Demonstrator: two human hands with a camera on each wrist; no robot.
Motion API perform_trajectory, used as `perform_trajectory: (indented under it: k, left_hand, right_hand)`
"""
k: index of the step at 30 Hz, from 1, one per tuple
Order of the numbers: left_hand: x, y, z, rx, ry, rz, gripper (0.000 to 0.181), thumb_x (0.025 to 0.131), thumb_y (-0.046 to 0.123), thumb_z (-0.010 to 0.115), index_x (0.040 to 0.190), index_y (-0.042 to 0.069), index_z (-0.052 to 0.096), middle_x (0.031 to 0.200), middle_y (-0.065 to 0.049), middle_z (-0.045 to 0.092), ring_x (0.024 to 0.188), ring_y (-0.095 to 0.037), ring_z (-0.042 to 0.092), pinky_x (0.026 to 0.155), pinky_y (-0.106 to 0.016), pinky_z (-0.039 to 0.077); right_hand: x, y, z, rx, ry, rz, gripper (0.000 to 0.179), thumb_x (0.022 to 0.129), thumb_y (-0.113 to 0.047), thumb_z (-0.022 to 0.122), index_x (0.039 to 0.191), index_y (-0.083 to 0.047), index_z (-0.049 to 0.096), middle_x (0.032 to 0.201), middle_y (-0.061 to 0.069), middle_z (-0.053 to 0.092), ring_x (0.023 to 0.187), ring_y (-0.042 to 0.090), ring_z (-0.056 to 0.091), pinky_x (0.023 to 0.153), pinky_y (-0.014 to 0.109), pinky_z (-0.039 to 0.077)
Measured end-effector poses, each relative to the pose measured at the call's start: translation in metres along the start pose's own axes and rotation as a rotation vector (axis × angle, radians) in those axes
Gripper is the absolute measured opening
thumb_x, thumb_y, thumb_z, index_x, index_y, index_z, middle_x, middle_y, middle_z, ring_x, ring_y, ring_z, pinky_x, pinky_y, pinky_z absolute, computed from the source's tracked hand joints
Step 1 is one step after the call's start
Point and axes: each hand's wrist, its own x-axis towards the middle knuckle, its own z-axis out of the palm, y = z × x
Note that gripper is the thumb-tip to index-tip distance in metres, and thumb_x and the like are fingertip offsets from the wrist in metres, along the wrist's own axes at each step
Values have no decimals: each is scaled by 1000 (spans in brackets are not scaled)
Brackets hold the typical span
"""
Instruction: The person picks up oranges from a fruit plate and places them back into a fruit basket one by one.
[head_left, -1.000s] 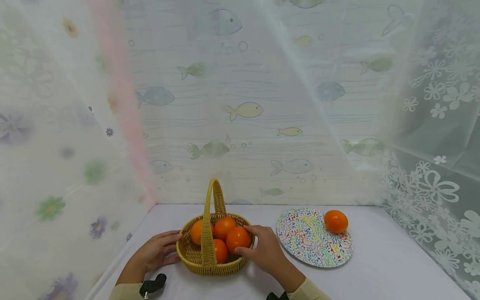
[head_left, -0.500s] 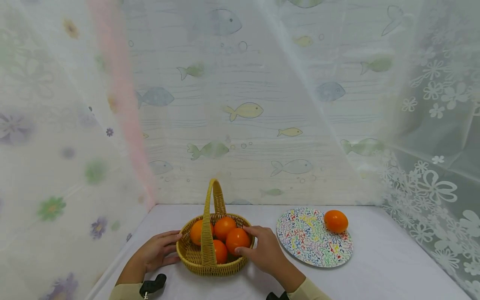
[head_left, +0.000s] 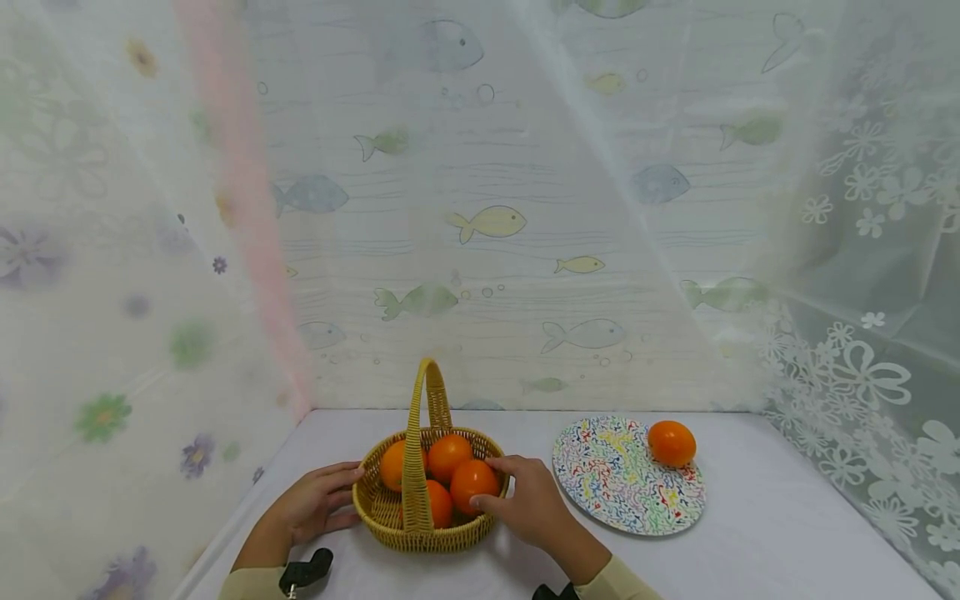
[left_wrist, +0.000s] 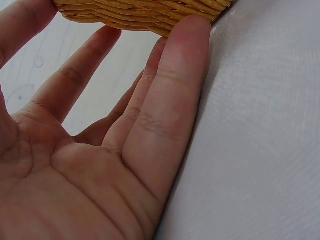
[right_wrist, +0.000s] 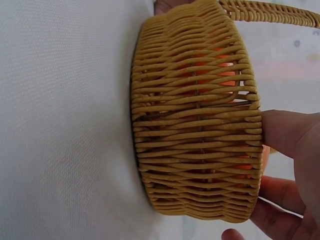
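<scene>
A yellow wicker basket (head_left: 435, 540) with a tall arched handle stands on the white table in the head view, holding several shiny oranges. My right hand (head_left: 531, 500) reaches over its right rim, thumb and fingers gripping the rightmost orange (head_left: 473, 485). Beside that fruit lie a back orange (head_left: 450, 454), a left orange (head_left: 392, 467) and a front orange (head_left: 441, 505), partly behind the handle. With fingers extended, my left hand (head_left: 318, 502) touches the basket's left side; in the left wrist view its fingertips meet the woven wall (left_wrist: 145, 17). The right wrist view shows the basket's side (right_wrist: 195, 135) close up.
To the right of the basket lies a round plate (head_left: 607, 483) with a multicoloured squiggle pattern. One more orange (head_left: 672, 443) rests near its back right edge. A fish-printed curtain (head_left: 487, 275) hangs behind the table, with flowered sheets at both sides.
The gripped orange has sunk slightly lower in the basket, and the front orange has shifted a little left. My right hand has dipped slightly with it; my left hand stays put.
</scene>
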Motion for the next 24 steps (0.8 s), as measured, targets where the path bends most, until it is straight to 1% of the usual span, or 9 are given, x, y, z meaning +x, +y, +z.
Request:
perform_trajectory:
  k: [7, 15, 20, 24]
  left_hand:
    - [1, 1, 0, -1, -1, -9, 73, 102, 40, 66, 157, 1, 39, 128, -1, 70, 114, -17, 68, 96, -49, 59]
    - [1, 1, -1, -2, 2, -4, 72, 101, 39, 67, 156, 0, 39, 129, -3, 70, 115, -18, 68, 96, -50, 59]
    - [1, 2, -1, -9, -4, -19, 73, 102, 39, 66, 157, 0, 38, 129, -2, 70, 114, -18, 69, 97, -50, 59]
    - [1, 2, 0, -6, 3, -28, 73, 102, 39, 65, 157, 0, 36, 129, -3, 70, 114, -18, 69, 97, -50, 59]
  right_hand:
    - [0, 1, 0, 1, -17, 21, 59, 82, -47, 86, 127, -11, 74, 128, 8, 73, 118, 32, 63, 102, 54, 54]
    - [1, -1, -1, 21, -28, 44, 56, 83, -44, 86, 125, -10, 75, 128, 8, 73, 121, 34, 62, 104, 56, 52]
    - [1, -1, -1, 17, -27, 50, 54, 83, -43, 87, 123, -10, 76, 126, 8, 73, 119, 32, 62, 103, 55, 53]
    - [1, -2, -1, 11, -28, 58, 54, 82, -44, 87, 123, -10, 76, 124, 7, 73, 117, 31, 61, 102, 55, 53]
